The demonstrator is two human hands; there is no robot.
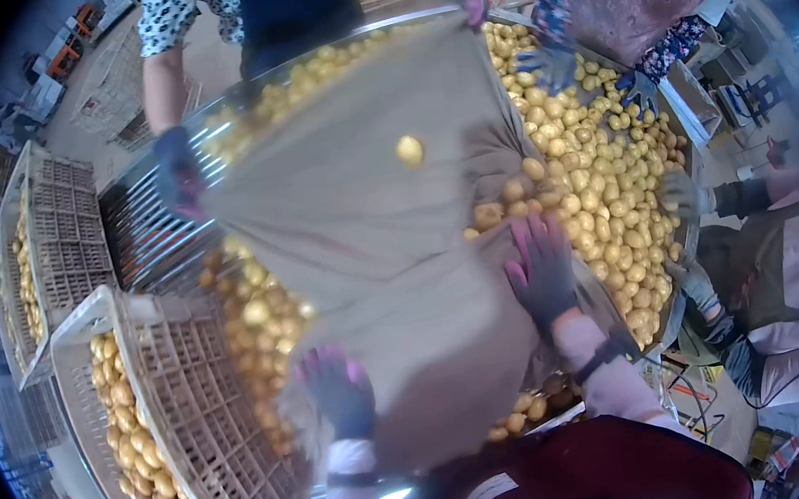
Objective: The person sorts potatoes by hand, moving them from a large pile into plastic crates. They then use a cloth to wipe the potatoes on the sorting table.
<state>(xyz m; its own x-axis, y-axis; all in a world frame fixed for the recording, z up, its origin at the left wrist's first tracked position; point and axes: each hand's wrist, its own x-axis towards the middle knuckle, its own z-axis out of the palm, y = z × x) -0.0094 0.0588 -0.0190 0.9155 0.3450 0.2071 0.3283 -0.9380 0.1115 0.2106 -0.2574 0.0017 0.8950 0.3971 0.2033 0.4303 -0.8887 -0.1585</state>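
A large grey-brown cloth [351,185] spreads across the heap of yellow potatoes [604,192], with one potato [410,151] lying on top of it. My left hand [341,393], in a grey glove with pink fingertips, is on the cloth's lower left part; its fingers look spread, though blurred. My right hand [542,271], gloved the same way, lies on the cloth's right side with fingers apart, just below several darker potatoes. Across from me, a co-worker's two gloved hands hold the cloth's far corners.
Plastic crates of potatoes [177,400] stand at the left, the nearer one close to my left arm. Metal rollers [154,221] lie at the upper left. Two more co-workers at the right have gloved hands on the potatoes. A metal rim [696,241] bounds the heap.
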